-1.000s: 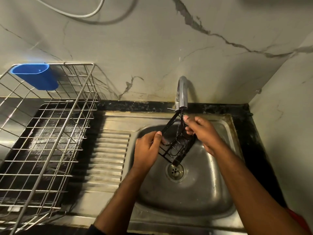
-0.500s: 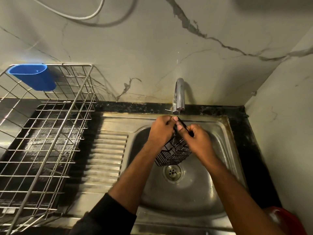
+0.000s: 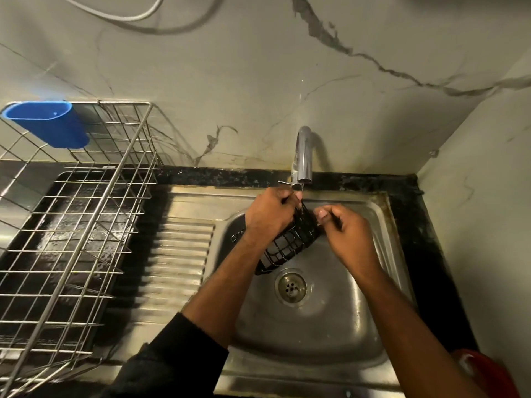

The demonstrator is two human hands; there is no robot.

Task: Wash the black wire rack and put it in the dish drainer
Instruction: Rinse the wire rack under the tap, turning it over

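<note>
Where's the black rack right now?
In the head view, the rack is over the sink basin, just under the tap, above the drain, held by the left hand and right hand.

Dim, warm light from above my head; glare streaks the sink (image 3: 359,334) and faucet (image 3: 302,156). My forearms shade the basin. Wide-angle bending curves the edges; corners soft, slightly blurred.
</note>
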